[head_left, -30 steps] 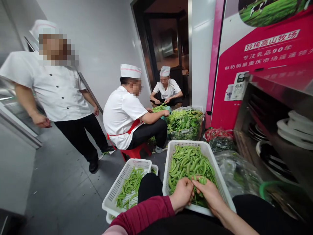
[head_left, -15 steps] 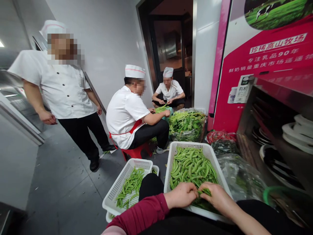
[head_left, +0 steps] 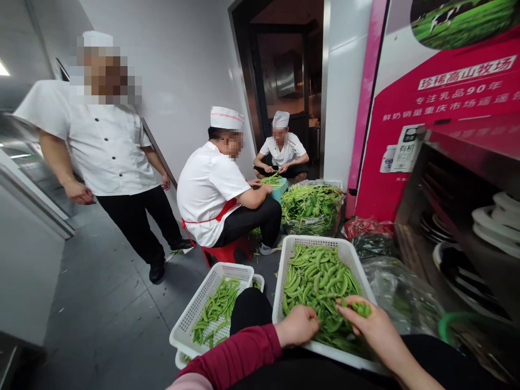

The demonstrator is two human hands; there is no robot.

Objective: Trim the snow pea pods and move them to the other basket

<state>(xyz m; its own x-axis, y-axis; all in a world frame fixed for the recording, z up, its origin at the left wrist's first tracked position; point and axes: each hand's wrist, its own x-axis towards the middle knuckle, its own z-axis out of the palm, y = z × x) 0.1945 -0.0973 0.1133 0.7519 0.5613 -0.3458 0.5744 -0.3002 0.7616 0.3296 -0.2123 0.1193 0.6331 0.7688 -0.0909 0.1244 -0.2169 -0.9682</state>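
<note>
A white perforated basket (head_left: 277, 287) full of green pea pods (head_left: 317, 273) rests in front of me by my lap. Over its near left edge is my left hand (head_left: 298, 326), fingers curled closed; whatever is in them is hidden. My right hand (head_left: 363, 317), above the near right part of the basket, is closed around several pea pods, whose ends poke out between thumb and fingers. To the left, beside my knee, a second white basket (head_left: 184, 319) contains a smaller heap of pea pods (head_left: 217, 309). It sits on top of another white basket.
A seated co-worker (head_left: 217, 187) and a squatting co-worker (head_left: 282, 151) handle green stalks beside a big bag of leafy greens (head_left: 312, 203). Another person (head_left: 105, 146) stands at left. Plastic bags (head_left: 400, 292) and a shelf with plates (head_left: 498, 225) are at right.
My hands, together before, have come apart: the right moved slightly right and up with its pods, the left slightly left. The seated co-worker's hand has shifted left.
</note>
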